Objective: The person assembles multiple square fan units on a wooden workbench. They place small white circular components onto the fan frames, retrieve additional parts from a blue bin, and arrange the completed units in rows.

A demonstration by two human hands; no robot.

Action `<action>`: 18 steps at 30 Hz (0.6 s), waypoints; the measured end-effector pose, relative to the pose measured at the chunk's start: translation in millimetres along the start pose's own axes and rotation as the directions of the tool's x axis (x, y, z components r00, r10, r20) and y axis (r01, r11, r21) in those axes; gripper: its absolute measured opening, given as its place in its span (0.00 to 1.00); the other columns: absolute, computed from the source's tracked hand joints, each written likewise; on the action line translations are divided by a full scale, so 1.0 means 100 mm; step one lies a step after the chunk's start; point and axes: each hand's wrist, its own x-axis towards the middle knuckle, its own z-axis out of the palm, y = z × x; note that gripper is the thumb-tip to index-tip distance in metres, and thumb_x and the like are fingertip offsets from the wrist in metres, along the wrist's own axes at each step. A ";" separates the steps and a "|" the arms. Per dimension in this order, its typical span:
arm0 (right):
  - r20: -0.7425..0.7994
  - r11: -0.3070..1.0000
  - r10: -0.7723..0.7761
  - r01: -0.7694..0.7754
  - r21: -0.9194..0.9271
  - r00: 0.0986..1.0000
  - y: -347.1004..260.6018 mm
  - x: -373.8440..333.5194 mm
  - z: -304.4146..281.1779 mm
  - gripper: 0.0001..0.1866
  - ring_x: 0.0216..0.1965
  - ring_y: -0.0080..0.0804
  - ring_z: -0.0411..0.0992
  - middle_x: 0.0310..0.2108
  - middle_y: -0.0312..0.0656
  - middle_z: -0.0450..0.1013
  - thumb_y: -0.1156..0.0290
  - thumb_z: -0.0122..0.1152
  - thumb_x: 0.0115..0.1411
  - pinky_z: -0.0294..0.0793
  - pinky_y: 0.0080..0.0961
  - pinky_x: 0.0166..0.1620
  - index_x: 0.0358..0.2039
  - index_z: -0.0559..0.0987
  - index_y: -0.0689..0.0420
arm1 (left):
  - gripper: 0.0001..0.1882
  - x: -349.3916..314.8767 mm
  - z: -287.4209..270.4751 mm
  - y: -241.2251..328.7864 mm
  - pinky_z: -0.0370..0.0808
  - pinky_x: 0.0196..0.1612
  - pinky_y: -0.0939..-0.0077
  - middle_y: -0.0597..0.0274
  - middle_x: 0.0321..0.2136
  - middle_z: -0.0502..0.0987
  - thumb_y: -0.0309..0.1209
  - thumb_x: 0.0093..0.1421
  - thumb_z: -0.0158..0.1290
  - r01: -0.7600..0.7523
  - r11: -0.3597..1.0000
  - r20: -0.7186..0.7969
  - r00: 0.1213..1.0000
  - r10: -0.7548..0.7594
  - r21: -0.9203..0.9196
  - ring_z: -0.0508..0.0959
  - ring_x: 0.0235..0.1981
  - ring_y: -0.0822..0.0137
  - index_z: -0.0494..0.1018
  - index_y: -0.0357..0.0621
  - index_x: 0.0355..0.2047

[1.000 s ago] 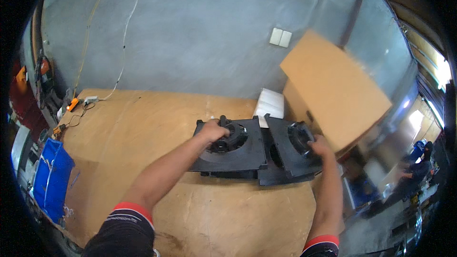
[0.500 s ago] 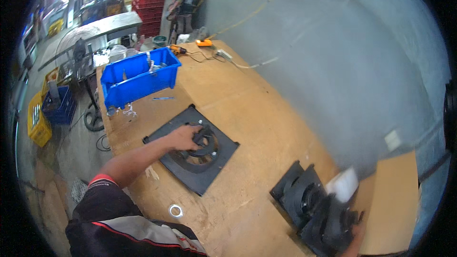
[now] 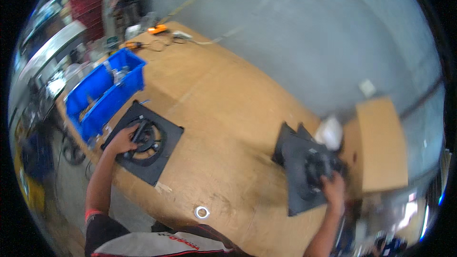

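Note:
My left hand [image 3: 122, 141] is closed on the dark bar across the round middle of a square black fan plate [image 3: 166, 138], which lies flat on the table at the left. Through the ring's openings the tabletop shows. At the right, my right hand [image 3: 335, 191] grips the blurred hub of another black fan plate [image 3: 299, 188]. That one stands tilted, its face toward my hand. Behind it the corners of a further black plate [image 3: 282, 140] stick out, the rest hidden.
The wooden table [image 3: 219, 109] runs along a grey wall. A blue bin [image 3: 102, 113] with small parts stands at the left edge. Near me lies a white ring [image 3: 202, 212]. A cardboard box [image 3: 383, 145] and a white bag-like thing [image 3: 329, 133] sit at the right. An orange tool [image 3: 157, 29] lies far off.
The view has turned to the right. My right hand has moved up from the lower edge, tilting a black fan plate away from the others. The left hand stays on its plate.

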 end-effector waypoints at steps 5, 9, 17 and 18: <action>0.202 0.996 -0.064 0.075 -0.045 0.977 -0.63 -0.63 1.36 0.26 0.48 0.51 0.76 0.44 0.57 0.78 0.59 0.70 0.53 0.73 0.40 0.52 0.47 0.79 0.64 | 0.50 -0.07 -0.16 0.13 0.71 0.51 0.74 0.45 0.38 0.79 0.20 0.39 0.61 0.064 0.992 0.025 0.997 -0.067 0.108 0.78 0.41 0.65 0.58 0.41 0.67; 0.230 0.997 0.003 0.015 -0.077 0.973 -0.81 -0.90 2.39 0.25 0.48 0.56 0.75 0.43 0.57 0.77 0.60 0.63 0.57 0.73 0.46 0.51 0.51 0.75 0.61 | 0.50 0.10 -0.09 -0.18 0.71 0.50 0.75 0.49 0.40 0.80 0.19 0.40 0.61 -0.107 0.973 0.054 0.994 0.098 0.206 0.78 0.41 0.67 0.57 0.42 0.68; 0.466 1.000 0.017 -0.014 -0.009 0.885 -1.30 -1.57 3.14 0.27 0.48 0.62 0.73 0.44 0.64 0.75 0.63 0.56 0.61 0.71 0.53 0.52 0.54 0.68 0.68 | 0.50 0.04 -0.08 0.12 0.72 0.50 0.75 0.43 0.43 0.80 0.19 0.39 0.59 0.067 0.995 0.062 0.996 -0.072 0.069 0.80 0.43 0.58 0.57 0.38 0.67; 0.488 0.998 -0.059 0.050 0.031 0.871 -1.27 -1.62 3.15 0.27 0.48 0.61 0.73 0.46 0.63 0.74 0.63 0.57 0.60 0.71 0.52 0.53 0.55 0.69 0.68 | 0.49 0.06 -0.05 0.12 0.72 0.51 0.73 0.42 0.44 0.80 0.20 0.40 0.58 0.088 0.995 0.063 0.994 -0.092 0.054 0.80 0.45 0.56 0.58 0.37 0.67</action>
